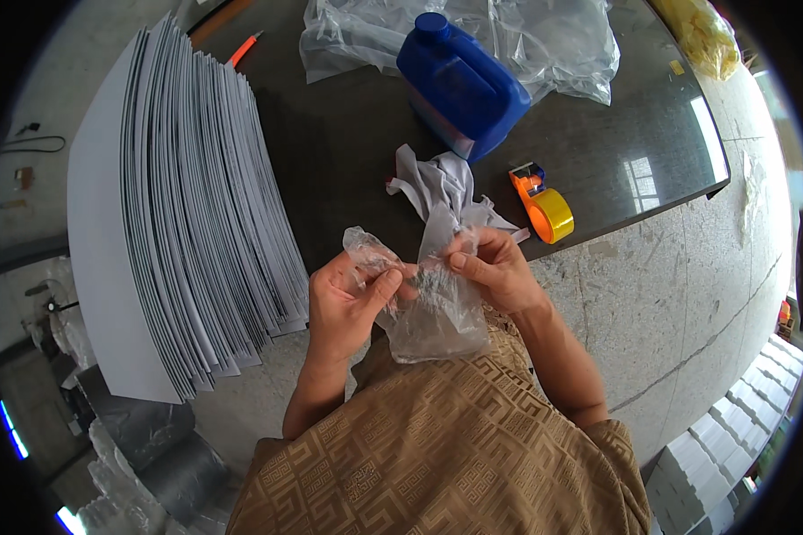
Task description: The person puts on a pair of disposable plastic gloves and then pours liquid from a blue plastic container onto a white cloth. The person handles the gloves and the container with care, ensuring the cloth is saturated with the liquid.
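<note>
A small clear plastic bag [442, 325] hangs between my two hands in front of my body, just off the table's near edge. My left hand [352, 299] pinches one side of its crumpled top between thumb and fingers. With thumb and forefinger, my right hand [495, 270] grips the other side. Beyond the bag, a crumpled pale grey cloth [451, 183] lies on the dark table [330, 134]. To the right of the cloth is an orange tape dispenser [531, 192] with a roll of yellow tape [555, 217].
A tall stack of white sheets [178, 205] fills the left side. A blue jug [464, 85] stands behind the cloth, before clear plastic sheeting [562, 45]. An orange cutter [244, 49] lies by the stack. White stacked pieces [714, 455] sit at lower right.
</note>
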The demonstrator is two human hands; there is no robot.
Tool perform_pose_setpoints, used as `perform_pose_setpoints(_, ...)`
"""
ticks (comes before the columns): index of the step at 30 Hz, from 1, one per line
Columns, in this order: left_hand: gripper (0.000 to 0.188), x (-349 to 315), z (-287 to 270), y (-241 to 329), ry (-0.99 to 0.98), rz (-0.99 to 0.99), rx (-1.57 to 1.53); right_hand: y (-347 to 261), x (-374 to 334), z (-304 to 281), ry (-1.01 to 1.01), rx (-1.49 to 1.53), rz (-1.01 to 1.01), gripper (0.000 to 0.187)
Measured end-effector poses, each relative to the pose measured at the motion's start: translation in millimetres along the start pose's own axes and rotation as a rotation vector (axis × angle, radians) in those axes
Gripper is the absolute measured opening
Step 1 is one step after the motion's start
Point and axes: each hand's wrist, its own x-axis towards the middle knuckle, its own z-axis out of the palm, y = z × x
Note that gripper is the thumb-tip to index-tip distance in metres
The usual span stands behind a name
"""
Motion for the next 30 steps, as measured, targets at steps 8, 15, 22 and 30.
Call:
perform_pose_setpoints(8,0.016,4,7,8,0.01,0.063,-0.022,-16,-15,10,0.085,-0.186,-0.214,0.009)
perform_pose_setpoints(15,0.014,12,8,12,-0.031,0.094,0.036,-26,-19,14,0.119,-0.298,-0.293,0.015)
perform_pose_setpoints(22,0.013,11,7,11,0.0,0.167,0.042,-36,-22,26,0.142,-0.451,-0.341,0.022)
perform_pose_setpoints(30,0.013,14,5,13,-0.012,0.159,0.032,-39,-16,24,0.113,-0.498,-0.359,0.026)
